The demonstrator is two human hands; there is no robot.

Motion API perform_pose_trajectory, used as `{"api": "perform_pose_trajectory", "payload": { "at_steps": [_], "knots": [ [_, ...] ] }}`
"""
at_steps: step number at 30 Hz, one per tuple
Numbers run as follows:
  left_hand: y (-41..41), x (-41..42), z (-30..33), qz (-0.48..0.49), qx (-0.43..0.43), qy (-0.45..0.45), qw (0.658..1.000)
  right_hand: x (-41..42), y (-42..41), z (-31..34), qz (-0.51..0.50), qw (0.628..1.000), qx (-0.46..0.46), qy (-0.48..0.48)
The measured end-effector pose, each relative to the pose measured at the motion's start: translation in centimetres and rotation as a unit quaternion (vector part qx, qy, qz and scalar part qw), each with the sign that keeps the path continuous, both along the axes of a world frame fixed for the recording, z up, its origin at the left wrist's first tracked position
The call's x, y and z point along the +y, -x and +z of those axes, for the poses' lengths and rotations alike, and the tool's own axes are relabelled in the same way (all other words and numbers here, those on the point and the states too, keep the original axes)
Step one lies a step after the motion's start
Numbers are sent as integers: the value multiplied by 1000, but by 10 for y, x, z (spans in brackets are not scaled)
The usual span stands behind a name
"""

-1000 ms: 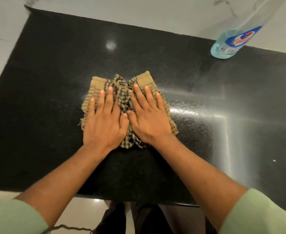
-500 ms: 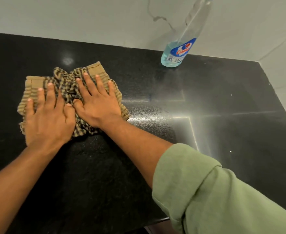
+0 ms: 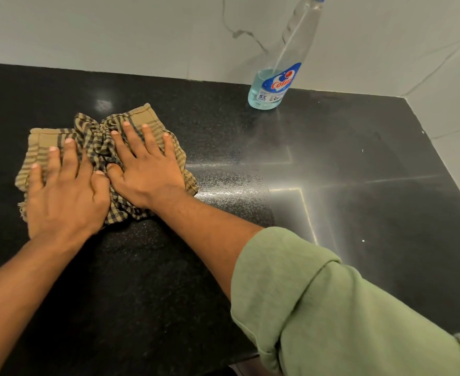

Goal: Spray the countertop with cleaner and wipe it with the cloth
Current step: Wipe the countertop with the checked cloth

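On the left part of the black counter (image 3: 359, 213), your left hand (image 3: 66, 196) and right hand (image 3: 147, 169) lie side by side on the bunched checked cloth (image 3: 98, 142), fingers straight and pressing flat; neither grip is clenched, both simply bear down on the fabric. Compared with a second ago, the cloth and both hands sit further toward the left end of the counter, and your right arm reaches across your body with the green sleeve (image 3: 331, 308) pushed up. That reads as a wiping stroke to the left, so the spraying looks done and the wiping is under way. Fine wet speckle glints on the surface just right of the cloth, so by my judgement that patch awaits a pass. At the back, against the pale wall (image 3: 115, 31), stands the clear spray bottle (image 3: 275, 85), well apart from your hands, holding a little blue liquid. Its label reads "Colin" and "5X"; the smaller print is too small to read.
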State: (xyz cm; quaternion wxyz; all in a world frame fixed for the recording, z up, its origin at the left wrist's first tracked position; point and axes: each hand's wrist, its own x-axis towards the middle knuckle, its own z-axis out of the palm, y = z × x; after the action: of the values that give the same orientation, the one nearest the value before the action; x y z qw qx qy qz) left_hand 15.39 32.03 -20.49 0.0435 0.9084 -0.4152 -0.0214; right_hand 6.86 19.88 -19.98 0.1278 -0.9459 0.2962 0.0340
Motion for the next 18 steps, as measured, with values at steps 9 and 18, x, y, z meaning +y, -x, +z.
{"api": "perform_pose_trajectory", "payload": {
  "at_steps": [9, 18],
  "knots": [
    [-25, -12, 2, -22, 0, -24, 999, -10, -16, 2, 2, 1000, -16, -10],
    [-41, -22, 10, -52, 8, -40, 998, -15, -28, 3, -17, 1000, -10, 5]
  ]
}}
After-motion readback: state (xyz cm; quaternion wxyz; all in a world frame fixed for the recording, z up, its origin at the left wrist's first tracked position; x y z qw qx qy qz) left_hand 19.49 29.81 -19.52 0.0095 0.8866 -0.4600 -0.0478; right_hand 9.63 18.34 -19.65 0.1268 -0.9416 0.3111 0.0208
